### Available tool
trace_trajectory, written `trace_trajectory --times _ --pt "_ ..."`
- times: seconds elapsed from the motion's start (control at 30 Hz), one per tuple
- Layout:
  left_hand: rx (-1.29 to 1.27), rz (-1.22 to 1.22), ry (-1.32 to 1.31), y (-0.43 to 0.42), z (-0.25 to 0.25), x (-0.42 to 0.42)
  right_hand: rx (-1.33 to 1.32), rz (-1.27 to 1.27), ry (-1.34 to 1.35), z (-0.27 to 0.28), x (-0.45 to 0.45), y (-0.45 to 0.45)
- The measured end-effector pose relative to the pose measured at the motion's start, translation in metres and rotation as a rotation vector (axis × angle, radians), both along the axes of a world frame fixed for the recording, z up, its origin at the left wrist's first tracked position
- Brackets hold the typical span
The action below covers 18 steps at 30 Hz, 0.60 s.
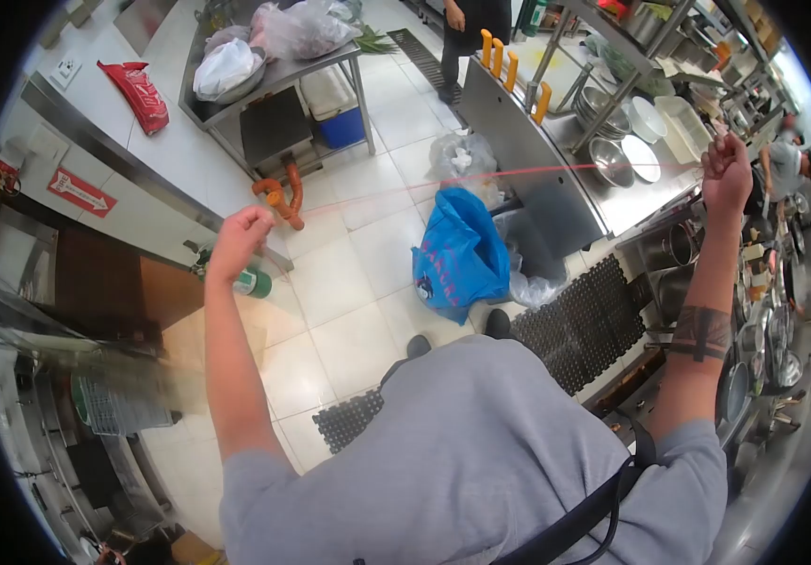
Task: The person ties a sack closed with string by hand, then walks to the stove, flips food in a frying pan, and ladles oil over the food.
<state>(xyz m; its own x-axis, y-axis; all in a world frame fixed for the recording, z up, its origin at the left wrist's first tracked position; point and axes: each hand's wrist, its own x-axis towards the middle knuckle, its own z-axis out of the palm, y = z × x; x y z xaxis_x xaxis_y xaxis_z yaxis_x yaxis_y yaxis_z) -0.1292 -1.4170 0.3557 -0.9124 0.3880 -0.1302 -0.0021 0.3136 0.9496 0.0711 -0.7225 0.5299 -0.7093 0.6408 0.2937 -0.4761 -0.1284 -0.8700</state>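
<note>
Holding a thin red strand (537,170) taut

Grips it in tightly curled fingers of left hand (243,235) and right hand (728,168), well apart. Stretches it in mid-air, above a blue bag (462,250) on the floor (358,264), near a worktop (627,212).

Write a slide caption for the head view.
Left hand and right hand hold a thin red strand stretched between them, with a blue bag on the tiled kitchen floor.

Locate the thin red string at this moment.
In the head view, the red string crosses the upper half, stretched from the left hand to the right hand, appearing just above the blue bag.
</note>
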Motion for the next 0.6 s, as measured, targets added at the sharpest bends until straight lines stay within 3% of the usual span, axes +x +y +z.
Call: trace_trajectory --times 0.03,0.2,0.27,0.3,0.37,0.4,0.53,0.57,0.6 --pt "0.002 0.013 0.002 -0.008 -0.002 -0.006 0.023 0.07 0.007 0.007 0.004 0.005" --pt "-0.118 0.049 -0.034 -0.05 -0.048 -0.024 0.147 -0.113 -0.029 0.035 0.011 -0.015" --pt "-0.636 0.057 0.094 -0.06 -0.073 -0.026 0.149 -0.051 -0.016 0.034 0.014 -0.03" --pt "-0.633 0.044 0.1 -0.048 -0.082 -0.027 0.153 0.026 -0.007 0.035 0.014 -0.041" --pt "-1.016 0.022 0.304 -0.008 -0.094 -0.016 0.112 -0.072 -0.032 0.034 0.001 -0.094" --pt "-0.773 -0.064 0.274 0.03 -0.077 -0.009 0.24 0.142 -0.012 0.03 -0.004 -0.107" --pt "0.218 -0.462 0.334 0.212 -0.008 0.047 0.165 0.48 0.012 0.018 -0.039 -0.192" --pt "0.277 -0.521 0.409 0.249 0.016 0.07 0.102 0.584 0.028 0.023 -0.041 -0.213" --pt "0.308 -0.554 0.448 0.27 0.032 0.082 0.261 0.476 -0.001 0.029 -0.043 -0.225"
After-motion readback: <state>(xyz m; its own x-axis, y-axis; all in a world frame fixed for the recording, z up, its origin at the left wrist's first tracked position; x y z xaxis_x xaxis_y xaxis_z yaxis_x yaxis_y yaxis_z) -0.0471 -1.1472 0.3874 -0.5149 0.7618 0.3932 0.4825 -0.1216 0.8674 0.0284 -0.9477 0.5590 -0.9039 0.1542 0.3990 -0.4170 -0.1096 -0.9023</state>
